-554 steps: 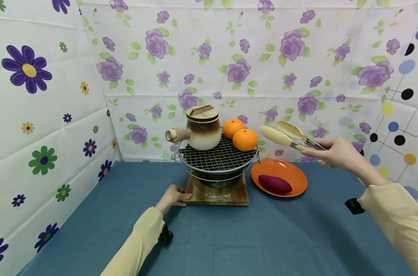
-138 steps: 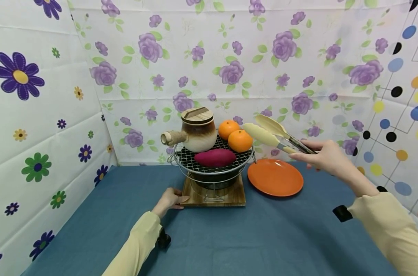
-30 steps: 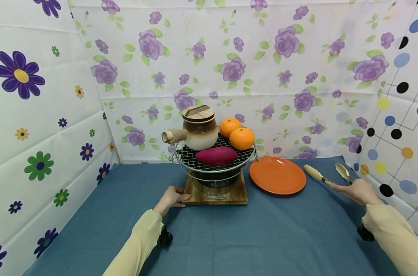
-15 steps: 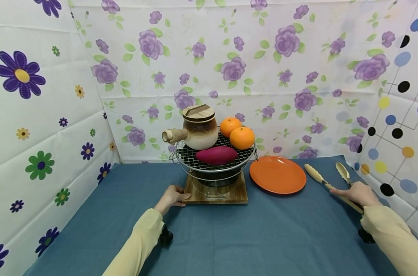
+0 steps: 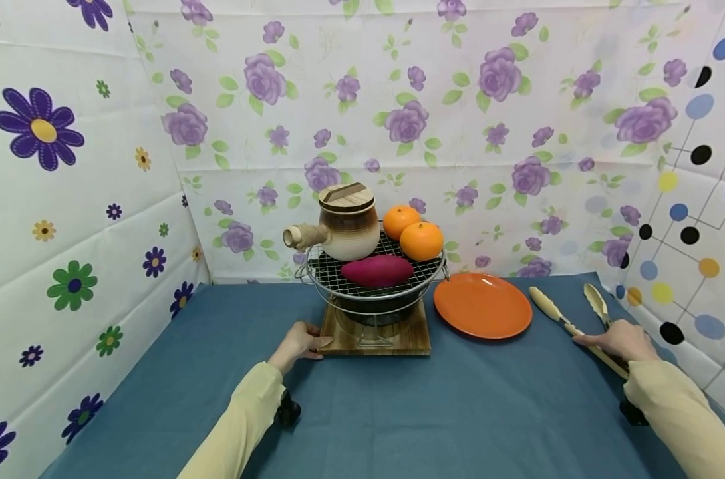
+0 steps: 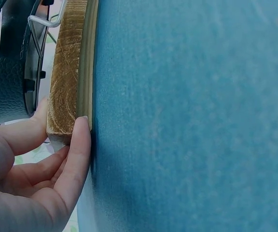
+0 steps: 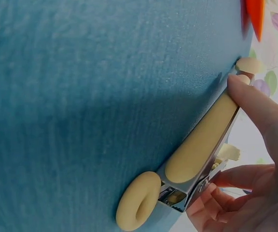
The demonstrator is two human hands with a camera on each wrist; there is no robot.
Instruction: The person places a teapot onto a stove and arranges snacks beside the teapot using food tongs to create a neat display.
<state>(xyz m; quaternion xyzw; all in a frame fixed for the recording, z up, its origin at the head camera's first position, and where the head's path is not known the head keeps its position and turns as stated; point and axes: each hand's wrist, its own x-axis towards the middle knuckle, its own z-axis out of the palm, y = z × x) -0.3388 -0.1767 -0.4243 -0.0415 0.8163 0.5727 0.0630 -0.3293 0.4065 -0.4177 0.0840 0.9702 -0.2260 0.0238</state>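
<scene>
In the head view my left hand grips the left edge of a square wooden board; in the left wrist view thumb and fingers pinch the board's corner. On the board stands a round tabletop grill with a black mesh. A purple-red sweet potato lies at the mesh's front. Behind it are a lidded clay pot and two oranges. At far right, my right hand holds tongs low at the tablecloth, arms spread. The right wrist view shows the thumb on one tan handle, fingers on the opposite side.
An orange plate sits between the grill and the tongs, its surface bare. The pot's rope-wrapped handle juts out left past the grill. Patterned cloth walls close in the back and both sides of the blue tablecloth.
The sweet potato has gone from the plate to the mesh. Afterwards the right hand brought the tongs rightward and down to the tablecloth. The left hand stays at the board.
</scene>
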